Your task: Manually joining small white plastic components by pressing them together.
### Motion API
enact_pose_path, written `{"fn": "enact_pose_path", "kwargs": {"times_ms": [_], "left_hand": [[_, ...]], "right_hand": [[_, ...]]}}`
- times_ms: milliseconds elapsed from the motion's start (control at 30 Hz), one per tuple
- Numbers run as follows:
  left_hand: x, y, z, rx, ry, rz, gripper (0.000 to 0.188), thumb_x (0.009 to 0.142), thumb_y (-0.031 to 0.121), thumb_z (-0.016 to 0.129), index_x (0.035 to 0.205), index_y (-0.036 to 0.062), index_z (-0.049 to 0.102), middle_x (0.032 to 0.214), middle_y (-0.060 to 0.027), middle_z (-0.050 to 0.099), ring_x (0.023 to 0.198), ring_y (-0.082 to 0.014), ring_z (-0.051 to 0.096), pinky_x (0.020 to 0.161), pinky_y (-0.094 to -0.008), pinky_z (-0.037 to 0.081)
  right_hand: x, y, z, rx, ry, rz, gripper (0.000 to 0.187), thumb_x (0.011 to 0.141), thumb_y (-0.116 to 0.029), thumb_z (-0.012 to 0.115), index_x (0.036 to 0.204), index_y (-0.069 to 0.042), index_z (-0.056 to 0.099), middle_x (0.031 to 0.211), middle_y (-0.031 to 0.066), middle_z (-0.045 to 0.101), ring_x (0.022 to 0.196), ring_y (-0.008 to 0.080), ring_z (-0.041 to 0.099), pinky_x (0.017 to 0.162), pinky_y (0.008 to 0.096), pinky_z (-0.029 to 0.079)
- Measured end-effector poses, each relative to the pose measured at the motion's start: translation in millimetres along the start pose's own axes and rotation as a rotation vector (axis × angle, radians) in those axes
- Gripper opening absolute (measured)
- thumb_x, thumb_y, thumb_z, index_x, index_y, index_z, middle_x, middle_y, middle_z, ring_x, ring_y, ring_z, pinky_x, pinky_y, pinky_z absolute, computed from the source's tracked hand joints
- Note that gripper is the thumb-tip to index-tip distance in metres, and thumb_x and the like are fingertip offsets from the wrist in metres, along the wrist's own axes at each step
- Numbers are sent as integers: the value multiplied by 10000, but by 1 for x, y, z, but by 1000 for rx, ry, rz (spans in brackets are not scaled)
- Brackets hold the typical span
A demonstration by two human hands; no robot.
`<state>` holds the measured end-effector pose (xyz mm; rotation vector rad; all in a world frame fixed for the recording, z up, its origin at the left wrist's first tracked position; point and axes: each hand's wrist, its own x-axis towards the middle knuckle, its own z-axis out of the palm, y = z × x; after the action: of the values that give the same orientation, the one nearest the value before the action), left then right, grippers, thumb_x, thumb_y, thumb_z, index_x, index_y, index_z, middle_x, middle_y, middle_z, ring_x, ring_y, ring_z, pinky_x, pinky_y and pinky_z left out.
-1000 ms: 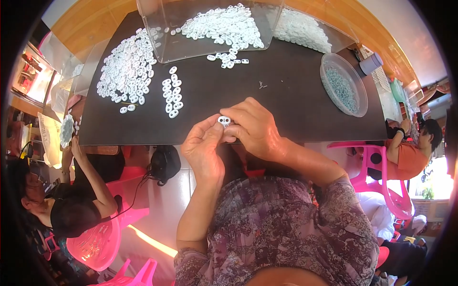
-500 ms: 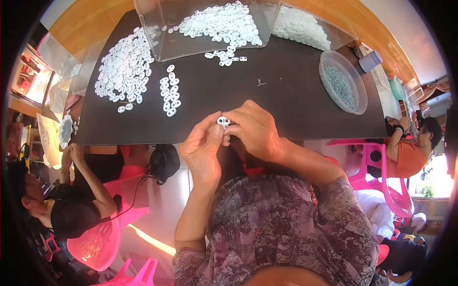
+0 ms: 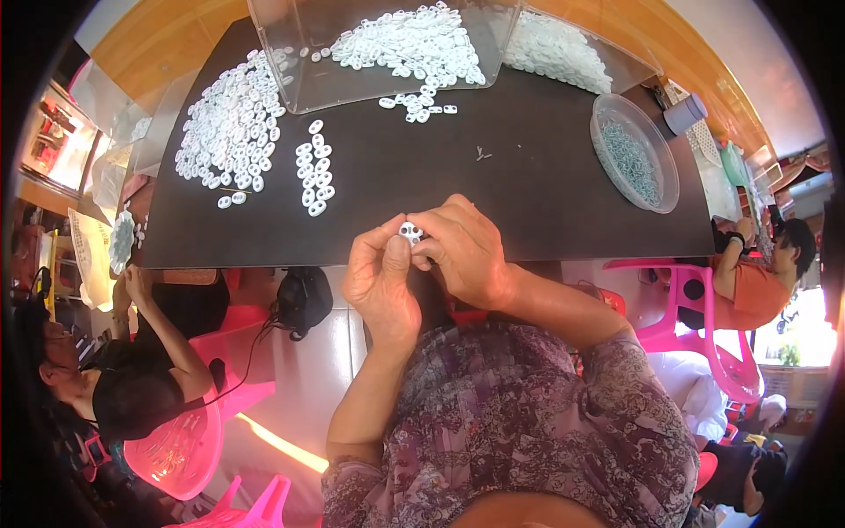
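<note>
A small white oval plastic piece with dark holes point(image 3: 411, 231) is pinched between my two hands, just over the table's front edge. My left hand point(image 3: 380, 280) is closed on its left side with thumb and fingertips. From the right, the bent fingers of my right hand point(image 3: 465, 251) grip the same piece and hide part of it. A short double column of similar white oval pieces point(image 3: 315, 167) lies on the dark table point(image 3: 422, 167), beyond my left hand. Farther left spreads a large heap of white oval pieces point(image 3: 227, 123).
A clear bin point(image 3: 304, 88) lies tipped at the back, white pieces spilling out. Beside it is another clear container of white parts point(image 3: 559, 55). A round clear tray point(image 3: 669, 180) of small metal pins stands right, near a grey-lilac cup point(image 3: 684, 114). People sit at both sides.
Both hands have shifted slightly toward me with the white piece, which has turned a little between the fingers. The things on the table stay as they were.
</note>
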<state>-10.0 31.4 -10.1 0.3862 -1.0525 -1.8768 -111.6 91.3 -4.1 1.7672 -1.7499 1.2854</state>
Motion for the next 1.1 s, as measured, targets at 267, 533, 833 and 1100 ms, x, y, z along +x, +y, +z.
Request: {"fn": "enact_pose_path", "kwargs": {"times_ms": [267,533,833,1100], "left_hand": [[-6,9,6,-12,34,-20,225,899,101,574,1061,-55,567,907,-53,593,770,-91,533,713,-227,454],[-12,2,5,49,46,124,198,916,93,547,1047,-51,582,884,-28,550,771,-80,516,691,-222,450],[-14,-3,4,79,102,170,171,935,79,506,1038,-40,571,867,-18,539,788,-65,497,725,-211,428],[-19,4,1,-18,91,121,182,930,82,515,1052,-44,565,936,-67,578,836,-93,531,767,-241,453]], "right_hand": [[7,-8,-7,179,2,87,296,749,-87,677,1001,32,576,805,86,607,644,200,512,584,310,423],[5,-11,0,172,101,-1,277,748,-41,662,988,56,565,804,118,600,622,215,516,548,306,426],[3,-15,7,89,117,-52,343,627,-1,693,942,-5,554,915,100,553,671,236,490,537,322,415],[5,-20,3,243,44,47,335,696,-7,690,994,-1,536,884,104,570,654,237,491,556,327,423]]}}
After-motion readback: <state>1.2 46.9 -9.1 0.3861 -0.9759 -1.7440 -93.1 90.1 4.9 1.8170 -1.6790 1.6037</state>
